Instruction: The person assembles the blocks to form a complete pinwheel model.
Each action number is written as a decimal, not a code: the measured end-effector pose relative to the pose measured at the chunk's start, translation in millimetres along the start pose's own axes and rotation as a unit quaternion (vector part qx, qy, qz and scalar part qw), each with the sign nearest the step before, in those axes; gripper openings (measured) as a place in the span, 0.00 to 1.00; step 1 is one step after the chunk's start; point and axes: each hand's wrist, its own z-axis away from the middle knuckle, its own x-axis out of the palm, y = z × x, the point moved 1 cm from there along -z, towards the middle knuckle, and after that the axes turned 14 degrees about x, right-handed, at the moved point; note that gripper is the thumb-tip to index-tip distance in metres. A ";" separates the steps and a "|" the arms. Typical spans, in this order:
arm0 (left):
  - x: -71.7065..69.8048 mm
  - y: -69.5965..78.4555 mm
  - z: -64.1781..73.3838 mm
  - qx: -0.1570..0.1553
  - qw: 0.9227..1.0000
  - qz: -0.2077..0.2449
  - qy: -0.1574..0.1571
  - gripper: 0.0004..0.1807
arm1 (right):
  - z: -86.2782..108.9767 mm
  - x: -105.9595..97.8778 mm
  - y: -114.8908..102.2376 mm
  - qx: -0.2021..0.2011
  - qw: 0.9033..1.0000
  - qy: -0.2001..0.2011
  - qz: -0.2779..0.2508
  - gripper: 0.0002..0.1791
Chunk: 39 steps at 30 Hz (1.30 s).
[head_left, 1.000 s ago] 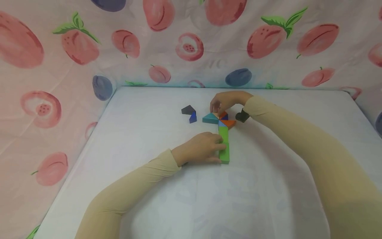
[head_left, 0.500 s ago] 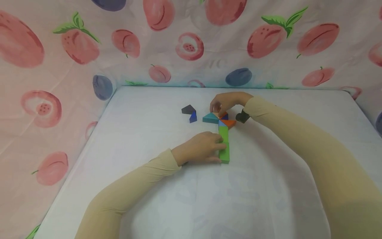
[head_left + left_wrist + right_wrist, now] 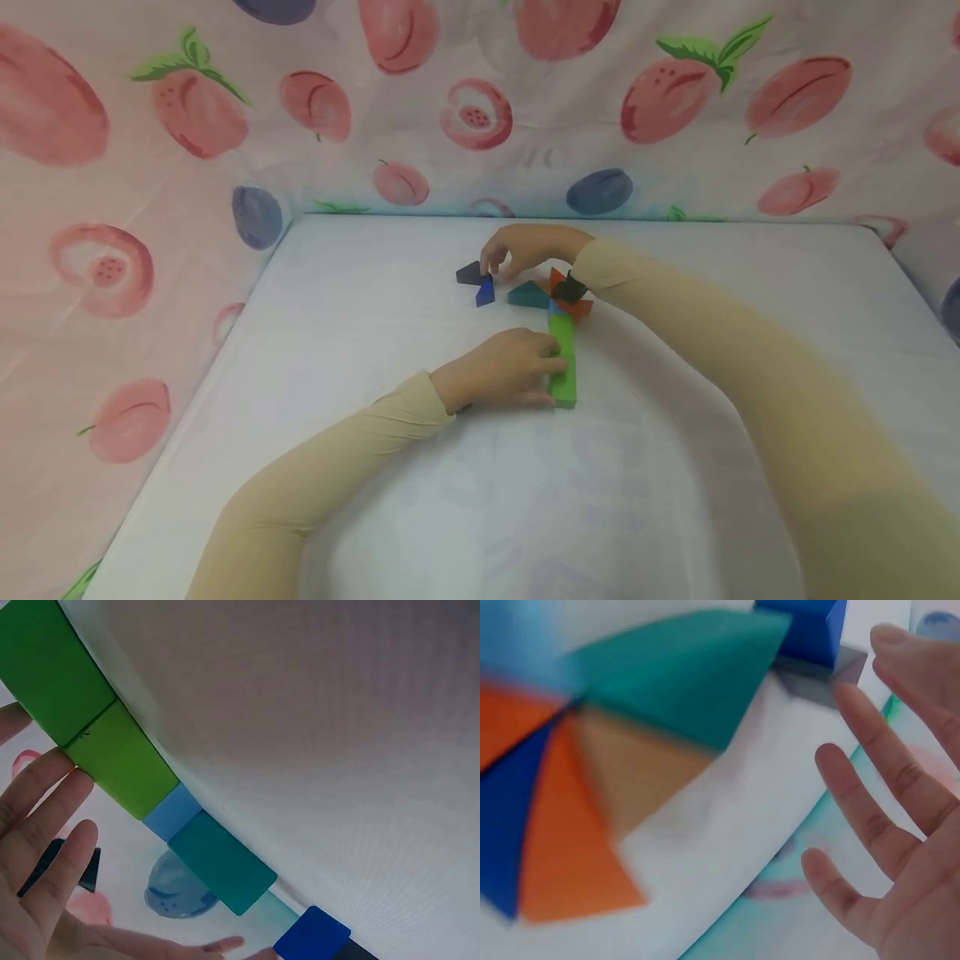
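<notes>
Two green blocks (image 3: 567, 385) lie end to end, with the fingers of my left hand (image 3: 504, 368) touching their left side. From their far end spreads a pinwheel of wedge blocks: light blue (image 3: 174, 812), teal (image 3: 528, 294), tan (image 3: 641, 769), orange (image 3: 577, 840) and dark blue (image 3: 510, 825). My right hand (image 3: 525, 247) hovers beyond the teal block, fingers spread, its fingertips beside a loose blue block (image 3: 485, 292) and a dark grey block (image 3: 468, 273). Nothing shows between its fingers. The right wrist covers part of the pinwheel in the head view.
The work lies on a white-covered table (image 3: 375, 300). Behind it and at the left hangs a fruit-print cloth (image 3: 420, 100). A dark wrist-worn device (image 3: 570, 288) sits under the right sleeve, low over the pinwheel.
My right hand has left the tan block at the pinwheel and moved left to the loose blue and grey blocks. The left hand stays at the green blocks.
</notes>
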 end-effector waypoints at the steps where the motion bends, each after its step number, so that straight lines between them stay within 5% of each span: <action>1: -0.1 -0.1 -0.2 0.002 1.000 -0.002 0.003 0.23 | -1.8 0.5 -4.0 0.001 1.000 0.002 0.005 0.16; 9: -1.7 -0.7 -0.4 0.002 1.000 -0.005 0.005 0.23 | -11.9 5.9 -20.5 0.045 0.998 -0.005 0.037 0.18; 25: -0.9 -0.2 0.4 0.002 1.000 -0.007 0.005 0.22 | -7.7 9.1 -17.0 0.022 0.998 -0.001 0.054 0.14; 39: -0.8 0.5 -0.4 0.015 1.000 -0.018 0.015 0.22 | 0.7 15.9 -4.3 0.053 0.998 -0.011 0.026 0.11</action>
